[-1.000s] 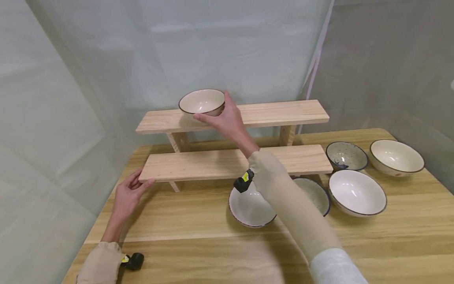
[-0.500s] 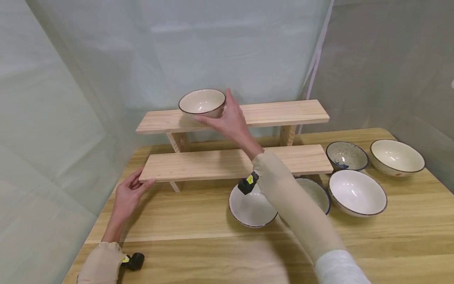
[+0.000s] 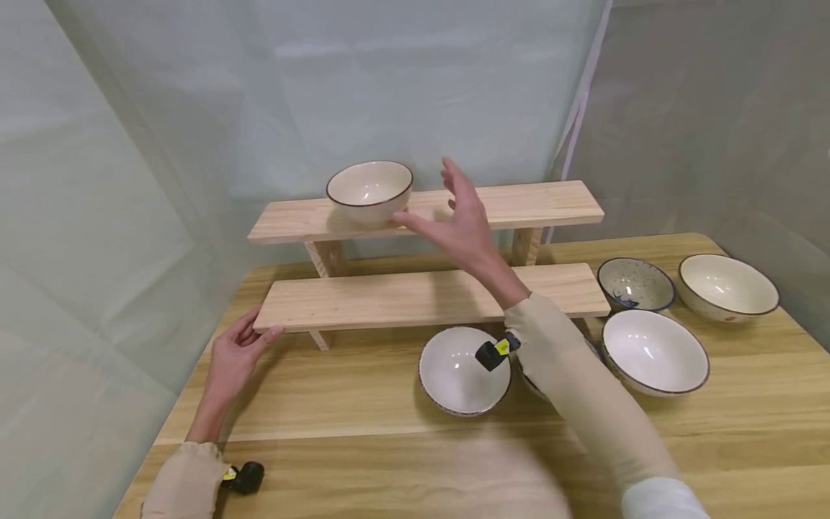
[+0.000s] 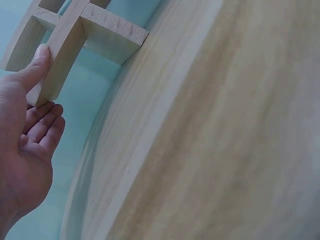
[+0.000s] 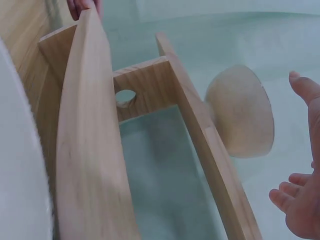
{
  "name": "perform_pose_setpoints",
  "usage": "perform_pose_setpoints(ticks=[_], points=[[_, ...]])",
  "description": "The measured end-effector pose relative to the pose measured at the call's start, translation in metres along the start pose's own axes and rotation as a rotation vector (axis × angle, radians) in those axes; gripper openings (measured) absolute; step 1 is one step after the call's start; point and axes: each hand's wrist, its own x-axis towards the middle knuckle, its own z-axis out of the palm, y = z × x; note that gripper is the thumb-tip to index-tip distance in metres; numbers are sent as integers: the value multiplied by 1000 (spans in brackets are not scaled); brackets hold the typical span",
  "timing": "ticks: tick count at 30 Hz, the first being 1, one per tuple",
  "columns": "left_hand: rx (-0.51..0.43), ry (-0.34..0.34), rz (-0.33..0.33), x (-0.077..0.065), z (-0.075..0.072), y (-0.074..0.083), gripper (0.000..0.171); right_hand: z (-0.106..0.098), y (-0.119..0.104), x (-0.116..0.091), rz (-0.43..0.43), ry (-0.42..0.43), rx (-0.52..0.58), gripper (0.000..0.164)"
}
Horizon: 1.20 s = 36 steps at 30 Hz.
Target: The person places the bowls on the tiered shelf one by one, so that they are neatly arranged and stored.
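Cream bowl on upper shelf, just left of my right hand, which holds nothing. My left hand grips lower shelf. Probably slick, brittle ceramic; cup opposite walls.

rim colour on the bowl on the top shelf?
Dark brown, around a cream bowl; shows best in the head view.
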Motion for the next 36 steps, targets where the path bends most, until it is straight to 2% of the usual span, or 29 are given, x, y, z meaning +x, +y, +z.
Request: perform_pose_setpoints(ticks=[7, 14, 23, 36], points=[[-12, 8, 2, -1, 1, 2, 71, -17, 4, -19, -50, -21, 29, 102], [-19, 6, 7, 1, 2, 3, 70, -36, 7, -35, -83, -21, -2, 98], [-27, 2, 6, 0, 2, 3, 69, -57, 19, -59, -36, -58, -23, 94], [-22, -7, -3, 1, 1, 1, 70, -79, 29, -79, 2, -53, -76, 92]])
